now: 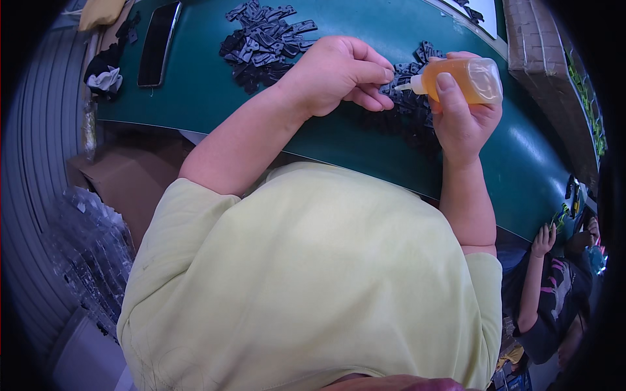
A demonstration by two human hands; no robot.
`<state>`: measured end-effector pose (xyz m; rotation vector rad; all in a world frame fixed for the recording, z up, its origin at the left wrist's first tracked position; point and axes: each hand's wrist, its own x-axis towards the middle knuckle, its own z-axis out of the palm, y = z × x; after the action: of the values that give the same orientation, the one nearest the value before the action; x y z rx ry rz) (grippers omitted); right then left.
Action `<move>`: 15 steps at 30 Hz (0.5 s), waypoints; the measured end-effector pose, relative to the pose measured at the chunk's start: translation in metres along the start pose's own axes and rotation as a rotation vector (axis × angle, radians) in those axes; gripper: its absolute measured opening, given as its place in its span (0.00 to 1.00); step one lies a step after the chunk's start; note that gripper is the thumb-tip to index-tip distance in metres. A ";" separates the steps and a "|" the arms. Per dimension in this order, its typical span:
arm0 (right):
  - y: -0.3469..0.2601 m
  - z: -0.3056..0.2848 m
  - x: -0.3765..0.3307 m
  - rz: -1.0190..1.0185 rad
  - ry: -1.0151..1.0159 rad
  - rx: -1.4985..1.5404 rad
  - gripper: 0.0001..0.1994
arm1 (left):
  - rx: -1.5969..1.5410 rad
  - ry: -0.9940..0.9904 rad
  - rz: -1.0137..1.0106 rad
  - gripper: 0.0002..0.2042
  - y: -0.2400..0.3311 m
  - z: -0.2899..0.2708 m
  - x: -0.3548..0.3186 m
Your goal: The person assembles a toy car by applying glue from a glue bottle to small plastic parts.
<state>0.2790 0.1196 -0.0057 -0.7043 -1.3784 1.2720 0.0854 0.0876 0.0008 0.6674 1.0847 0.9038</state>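
My right hand (463,117) grips a small clear squeeze bottle of amber liquid (473,77), held sideways with its white nozzle pointing left. My left hand (339,72) is closed over a small dark flat piece (388,88) pinched at the fingertips, right at the nozzle tip. Both hands hover over a green table (352,140). A group of small black flat parts (412,104) lies on the table under the hands. A bigger pile of the same black parts (264,42) sits farther back to the left.
A dark phone (158,42) lies at the table's far left, beside black and white cloth (104,75). A cardboard box (541,58) stands at the right. Clear plastic bags (85,254) are heaped on the left. Another person (554,287) sits at lower right.
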 end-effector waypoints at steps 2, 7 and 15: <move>0.001 0.001 0.000 0.003 -0.010 0.004 0.17 | -0.002 -0.001 0.000 0.10 0.000 0.000 0.000; 0.000 0.004 0.007 -0.198 -0.049 -0.122 0.16 | 0.029 0.017 0.009 0.10 0.001 -0.001 0.004; -0.024 -0.030 0.024 0.040 0.265 0.422 0.17 | 0.080 0.013 0.082 0.11 0.025 0.007 0.017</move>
<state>0.3070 0.1447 0.0195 -0.5819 -0.8486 1.3879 0.0881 0.1144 0.0166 0.7775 1.1159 0.9397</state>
